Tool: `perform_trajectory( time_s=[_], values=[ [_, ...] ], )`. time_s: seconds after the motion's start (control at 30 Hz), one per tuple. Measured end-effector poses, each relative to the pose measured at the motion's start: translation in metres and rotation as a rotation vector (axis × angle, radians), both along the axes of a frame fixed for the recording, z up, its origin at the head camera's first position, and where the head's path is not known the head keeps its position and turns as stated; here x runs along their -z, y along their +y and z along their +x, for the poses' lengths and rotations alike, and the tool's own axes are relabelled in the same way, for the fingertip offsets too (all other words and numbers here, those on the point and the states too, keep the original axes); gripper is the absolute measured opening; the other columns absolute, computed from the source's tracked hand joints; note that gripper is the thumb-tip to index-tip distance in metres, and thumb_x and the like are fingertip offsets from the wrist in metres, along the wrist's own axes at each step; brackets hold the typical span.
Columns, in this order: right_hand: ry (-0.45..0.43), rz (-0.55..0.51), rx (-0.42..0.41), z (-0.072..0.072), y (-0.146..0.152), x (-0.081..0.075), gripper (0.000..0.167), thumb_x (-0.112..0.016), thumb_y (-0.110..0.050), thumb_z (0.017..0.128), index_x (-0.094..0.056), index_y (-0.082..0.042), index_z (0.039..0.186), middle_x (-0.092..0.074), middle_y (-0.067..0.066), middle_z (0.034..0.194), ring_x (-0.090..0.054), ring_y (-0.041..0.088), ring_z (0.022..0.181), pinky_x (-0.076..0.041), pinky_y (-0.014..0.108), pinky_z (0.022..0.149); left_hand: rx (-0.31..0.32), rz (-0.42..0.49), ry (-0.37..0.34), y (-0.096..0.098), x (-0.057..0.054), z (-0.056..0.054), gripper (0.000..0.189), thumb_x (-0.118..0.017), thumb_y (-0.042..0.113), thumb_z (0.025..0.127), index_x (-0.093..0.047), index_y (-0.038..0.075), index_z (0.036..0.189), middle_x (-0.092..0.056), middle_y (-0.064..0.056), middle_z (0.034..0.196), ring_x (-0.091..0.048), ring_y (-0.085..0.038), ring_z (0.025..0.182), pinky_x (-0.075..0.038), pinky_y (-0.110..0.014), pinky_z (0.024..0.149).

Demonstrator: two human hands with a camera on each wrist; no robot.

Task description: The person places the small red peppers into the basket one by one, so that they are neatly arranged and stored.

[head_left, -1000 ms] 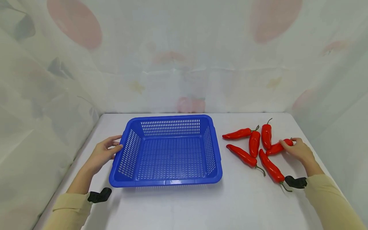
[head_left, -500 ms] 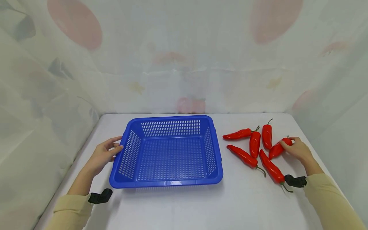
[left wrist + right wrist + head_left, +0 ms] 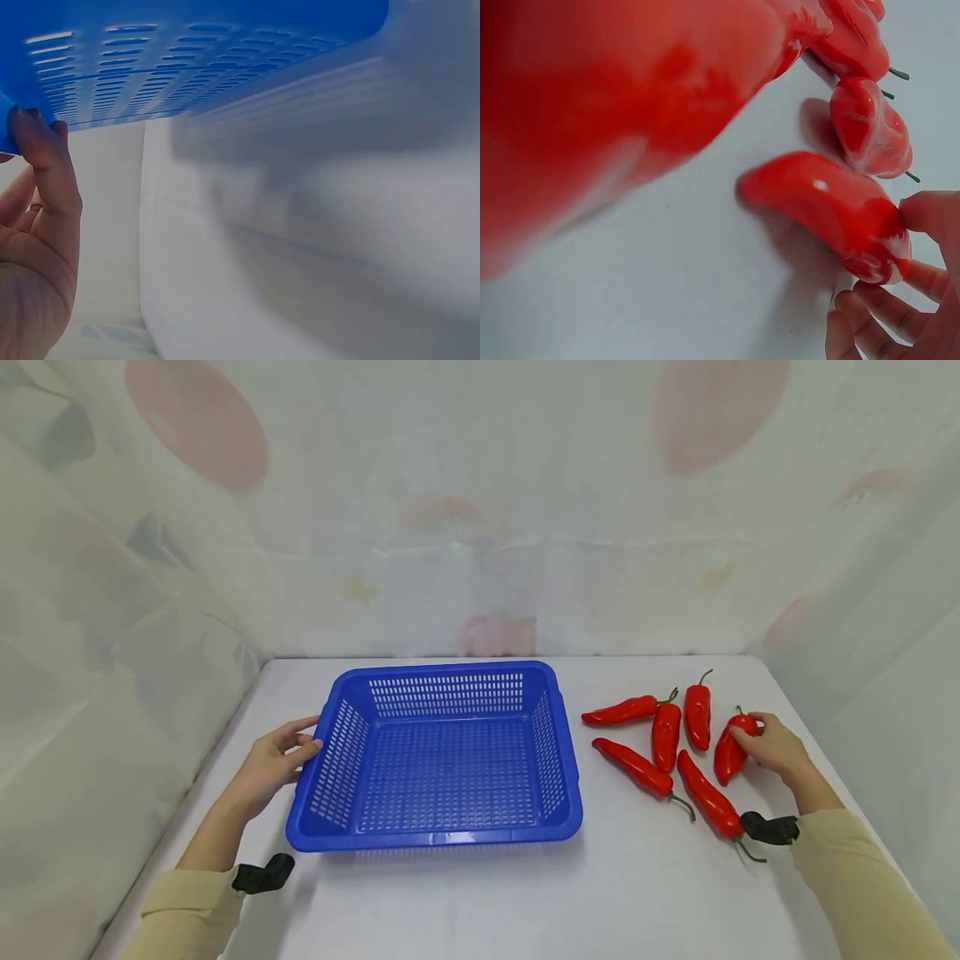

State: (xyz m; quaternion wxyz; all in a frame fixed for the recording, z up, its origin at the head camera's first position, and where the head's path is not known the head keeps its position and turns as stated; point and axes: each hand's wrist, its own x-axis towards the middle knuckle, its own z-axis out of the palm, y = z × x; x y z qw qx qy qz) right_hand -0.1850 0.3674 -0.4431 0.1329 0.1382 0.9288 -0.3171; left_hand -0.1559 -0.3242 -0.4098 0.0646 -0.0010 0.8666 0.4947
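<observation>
My left hand (image 3: 268, 767) grips the left rim of a blue plastic basket (image 3: 480, 837) with slotted sides. In the left wrist view, the fingers (image 3: 51, 166) are bent at the basket's edge. My right hand (image 3: 782, 752) pinches the stem end of a red chili pepper (image 3: 729, 758), which lies at the right of the pepper group with its tip toward me. The right wrist view shows thumb and fingers on either side of this pepper's thick end (image 3: 825, 199). Its nearest neighbours are an upright-lying pepper (image 3: 697, 718) and one slanting toward my wrist (image 3: 708, 797).
Three more red peppers lie between basket and right hand: one at the back (image 3: 618, 711), one in the middle (image 3: 665, 735) and one slanting in front (image 3: 633, 767). All rest on a white table (image 3: 510, 910). Pale patterned sheeting (image 3: 450, 568) encloses the back and sides.
The pepper in my right hand has swung from lying crosswise to pointing toward me, its tip coming away from the neighbouring pepper. My left hand and the basket stay put.
</observation>
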Motion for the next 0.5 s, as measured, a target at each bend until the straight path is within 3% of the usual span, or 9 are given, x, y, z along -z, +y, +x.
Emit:
perform_trajectory(
  time_s=[0.2, 0.5],
  values=[
    [-0.008, -0.027, -0.040, -0.0022, 0.0011, -0.0009, 0.074, -0.042, -0.035, 0.094, -0.011, 0.016, 0.137, -0.027, 0.042, 0.125, -0.040, 0.050, 0.108, -0.053, 0.045, 0.080, -0.002, -0.016, -0.005, 0.0012, -0.0020, 0.0002, 0.058, -0.051, 0.035, 0.094, -0.032, 0.008, 0.142, -0.052, -0.021, 0.110, -0.063, -0.013, 0.081, -0.056, -0.034, 0.071],
    [-0.014, -0.043, -0.063, -0.0053, 0.0037, 0.0003, 0.072, -0.041, -0.031, 0.095, -0.007, 0.014, 0.139, -0.024, 0.042, 0.128, -0.042, 0.050, 0.108, -0.054, 0.043, 0.077, 0.003, -0.022, -0.014, 0.0010, -0.0035, 0.0007, 0.058, -0.051, 0.034, 0.094, -0.031, 0.008, 0.143, -0.052, -0.021, 0.111, -0.063, -0.013, 0.081, -0.056, -0.035, 0.071]
  ],
)
